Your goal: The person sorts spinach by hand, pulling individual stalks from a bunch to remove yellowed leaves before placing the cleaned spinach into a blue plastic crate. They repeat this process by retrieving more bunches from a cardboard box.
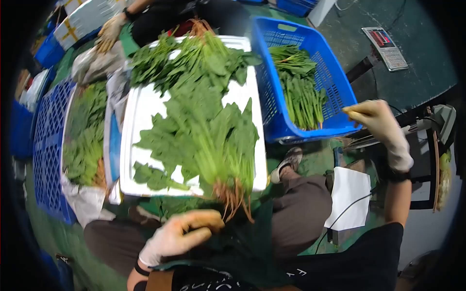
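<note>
My left hand (182, 235), in a white glove with yellowed fingers, is just below the roots of a spinach bunch (213, 145). Its thumb stands apart from the curled fingers, and nothing shows between them. The bunch lies on a white foam board (128, 160), leaves pointing away from me and reddish roots over the near edge. Out to the right, my gloved right hand (378, 123) hovers by the near right corner of a blue basket (306, 132). Its fingertips are pressed together; I cannot tell what they hold. More spinach (298, 87) lies inside the basket.
A second spinach bunch (204, 58) lies on the board's far end. At left, a lined crate (87, 136) holds more spinach beside a blue crate (48, 150). Another person's gloved hand (110, 34) is at the back left. A scale display (386, 46) stands beyond the basket.
</note>
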Motion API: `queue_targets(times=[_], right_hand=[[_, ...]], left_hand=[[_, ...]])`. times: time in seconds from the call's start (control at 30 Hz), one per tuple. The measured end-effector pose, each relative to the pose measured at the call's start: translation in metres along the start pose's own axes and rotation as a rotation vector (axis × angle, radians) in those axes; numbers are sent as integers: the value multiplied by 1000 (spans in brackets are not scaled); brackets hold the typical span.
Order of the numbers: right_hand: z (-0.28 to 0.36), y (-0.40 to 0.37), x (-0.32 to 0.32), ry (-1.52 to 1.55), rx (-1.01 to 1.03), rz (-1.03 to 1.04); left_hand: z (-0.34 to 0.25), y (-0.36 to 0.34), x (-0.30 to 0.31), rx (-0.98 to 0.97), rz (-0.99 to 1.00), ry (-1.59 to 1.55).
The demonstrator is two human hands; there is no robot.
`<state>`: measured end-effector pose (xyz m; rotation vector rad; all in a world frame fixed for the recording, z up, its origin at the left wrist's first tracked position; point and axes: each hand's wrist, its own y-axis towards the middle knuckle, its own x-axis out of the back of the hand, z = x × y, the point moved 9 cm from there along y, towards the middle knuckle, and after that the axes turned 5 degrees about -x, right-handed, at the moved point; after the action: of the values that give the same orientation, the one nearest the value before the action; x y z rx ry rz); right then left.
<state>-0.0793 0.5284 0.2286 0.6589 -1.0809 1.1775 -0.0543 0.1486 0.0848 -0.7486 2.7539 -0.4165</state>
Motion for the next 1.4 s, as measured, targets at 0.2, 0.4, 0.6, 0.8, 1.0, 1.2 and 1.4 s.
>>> queue_targets(times=[0.2,0.4,0.6,0.8,1.0,1.2,1.4], right_hand=[[118,-140,14,124,300,-197],[186,-173,-230,-72,465,443],[249,-104,-268,54,423,89],[240,-56,-359,-167,367,112],[232,-61,-344,113,240,117],[232,-51,-361,-144,292,106],[226,-80,-321,559,-36,324]], left_hand=[[9,-61,88,-190,-508,-78],[74,-57,115,-22,-518,-291],[101,-47,124,-133,-686,-494],[138,-62,118,-86,-772,-671],[134,-69,108,-111,-708,-656],[142,-62,93,-54,-644,-649],[129,-57,89,-140,-556,-595]])
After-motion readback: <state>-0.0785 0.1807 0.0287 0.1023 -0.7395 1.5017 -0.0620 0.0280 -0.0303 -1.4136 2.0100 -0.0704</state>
